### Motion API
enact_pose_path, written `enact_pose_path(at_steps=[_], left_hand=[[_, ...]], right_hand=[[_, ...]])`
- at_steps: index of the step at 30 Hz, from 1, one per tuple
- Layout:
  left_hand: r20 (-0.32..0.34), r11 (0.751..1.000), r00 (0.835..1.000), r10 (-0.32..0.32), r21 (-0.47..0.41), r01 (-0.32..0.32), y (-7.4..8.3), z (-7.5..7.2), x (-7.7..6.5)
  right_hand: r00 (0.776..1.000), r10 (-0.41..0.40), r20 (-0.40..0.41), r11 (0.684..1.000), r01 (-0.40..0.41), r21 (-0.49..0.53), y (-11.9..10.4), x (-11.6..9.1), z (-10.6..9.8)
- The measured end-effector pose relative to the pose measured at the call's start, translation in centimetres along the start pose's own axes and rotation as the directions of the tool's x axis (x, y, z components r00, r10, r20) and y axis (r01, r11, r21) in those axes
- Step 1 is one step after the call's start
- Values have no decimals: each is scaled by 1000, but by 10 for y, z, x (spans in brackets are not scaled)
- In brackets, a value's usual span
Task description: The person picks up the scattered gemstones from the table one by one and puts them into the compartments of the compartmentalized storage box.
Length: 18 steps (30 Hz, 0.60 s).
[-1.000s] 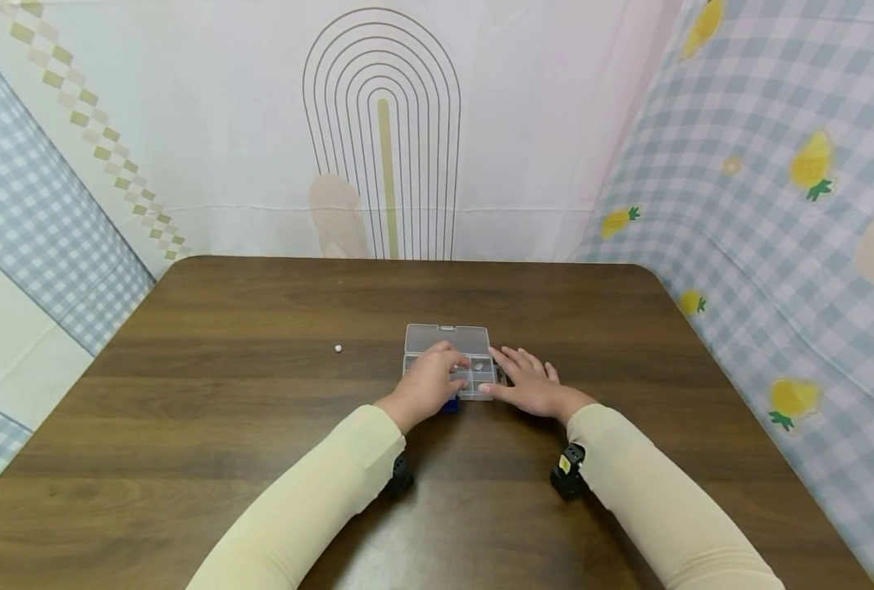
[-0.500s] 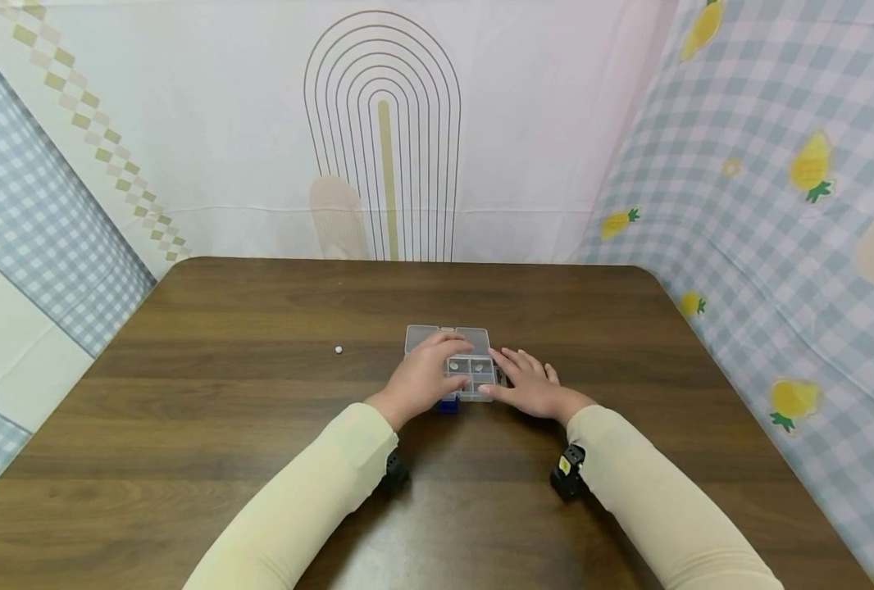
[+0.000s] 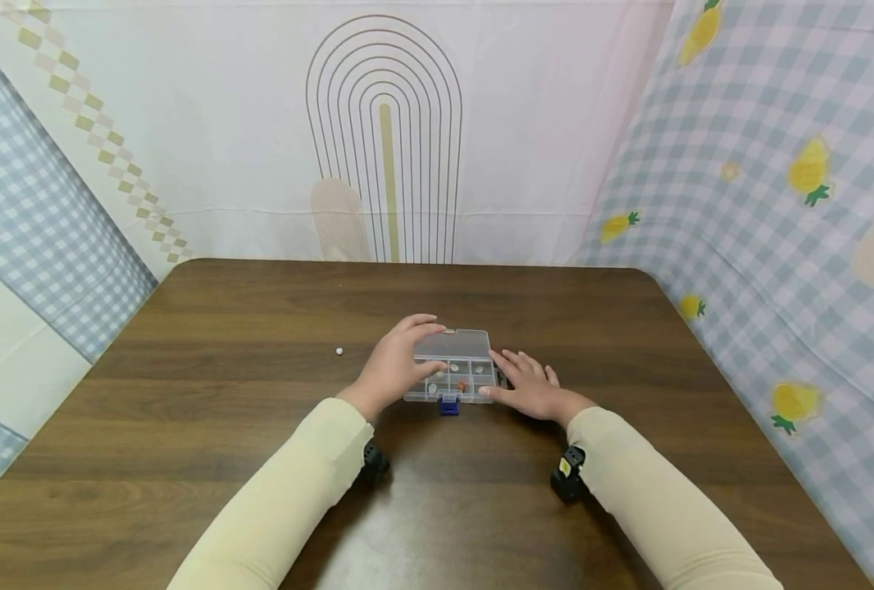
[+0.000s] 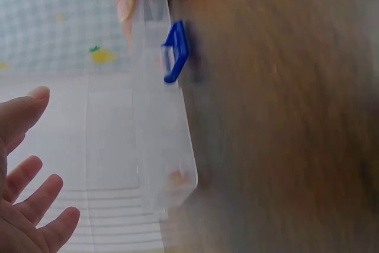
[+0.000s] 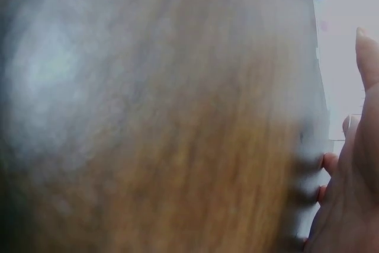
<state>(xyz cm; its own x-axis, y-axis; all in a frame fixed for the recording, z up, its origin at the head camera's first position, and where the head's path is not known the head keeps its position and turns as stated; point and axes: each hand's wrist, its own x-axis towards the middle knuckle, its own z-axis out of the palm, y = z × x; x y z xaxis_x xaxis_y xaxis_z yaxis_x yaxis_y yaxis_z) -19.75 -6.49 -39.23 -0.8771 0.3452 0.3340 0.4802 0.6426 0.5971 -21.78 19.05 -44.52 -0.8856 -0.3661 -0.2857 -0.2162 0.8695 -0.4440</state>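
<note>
A clear plastic compartment box (image 3: 484,379) lies on the table with its lid (image 3: 470,342) raised at the back and a blue latch (image 3: 448,406) at its front. Several small pale pieces and a reddish-brown piece (image 3: 462,387) lie in its compartments. My left hand (image 3: 389,369) is over the box's left side, thumb and fingers spread apart; the left wrist view shows nothing between them. At the box's right end rests my right hand (image 3: 529,383), thumb at the front corner and fingers stretched out. In the right wrist view its fingers (image 5: 361,164) lie along the box.
A small white ball (image 3: 339,351) sits on the brown wooden table (image 3: 260,459), left of the box. Patterned cloth (image 3: 540,123) hangs behind the table and along both sides. A black wrist camera (image 3: 568,474) is strapped below the right sleeve.
My left hand has drawn back leftward from over the box's middle and its fingers have spread, uncovering the compartments and the latch. The right hand has stayed in place.
</note>
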Motion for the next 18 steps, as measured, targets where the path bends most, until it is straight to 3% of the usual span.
enact_pose_path(at_steps=[18], left_hand=[[-51, 997, 996, -79, -25, 77, -29, -22, -3]], right_hand=[[1000, -11, -5, 1000, 11, 6, 0, -1, 1]])
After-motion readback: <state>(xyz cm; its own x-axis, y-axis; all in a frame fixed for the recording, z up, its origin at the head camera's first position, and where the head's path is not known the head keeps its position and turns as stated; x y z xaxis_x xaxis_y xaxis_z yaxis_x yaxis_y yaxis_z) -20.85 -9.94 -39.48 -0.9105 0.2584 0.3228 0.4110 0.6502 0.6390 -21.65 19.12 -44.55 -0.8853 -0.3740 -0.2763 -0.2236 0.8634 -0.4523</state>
